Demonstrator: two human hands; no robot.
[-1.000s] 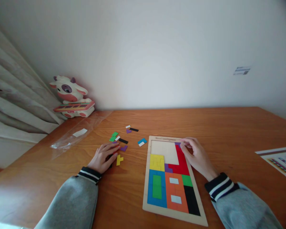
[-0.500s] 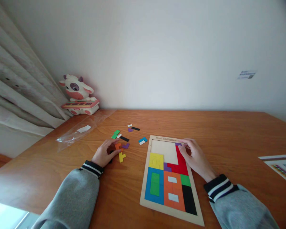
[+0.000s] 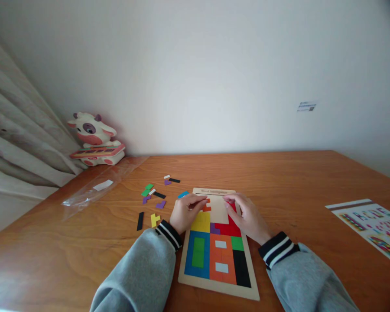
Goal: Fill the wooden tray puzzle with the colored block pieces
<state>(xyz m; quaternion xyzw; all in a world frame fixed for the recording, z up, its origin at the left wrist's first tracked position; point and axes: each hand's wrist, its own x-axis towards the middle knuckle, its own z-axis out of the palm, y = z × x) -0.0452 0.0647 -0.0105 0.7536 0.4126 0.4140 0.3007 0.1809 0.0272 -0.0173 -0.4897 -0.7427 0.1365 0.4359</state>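
In the head view a wooden puzzle board (image 3: 186,260) lies in front of me, its lower part filled with coloured pieces. My left hand (image 3: 187,211) is over the board's upper left, thumb and fingers pinching an orange puzzle piece (image 3: 207,205). Just below it is a block of yellow pieces (image 3: 200,222) in the board. My right hand (image 3: 247,214) is at the upper right, beside the red pieces (image 3: 231,229), with thumb and fingertips drawn close together. Whatever those fingertips hold is hidden. Between both hands the pale board base (image 3: 219,212) shows.
Loose pieces lie left of the board, among them a yellow piece (image 3: 154,220), black strips (image 3: 140,221) and purple pieces (image 3: 160,204). A plastic bag (image 3: 84,195) and a cow toy with keyboard (image 3: 97,143) stand further left. A printed sheet (image 3: 370,225) lies at right.
My left hand has moved right from the loose pieces to above the board, carrying the orange puzzle piece. My right hand stays at the board's upper right. The camera view has shifted slightly.
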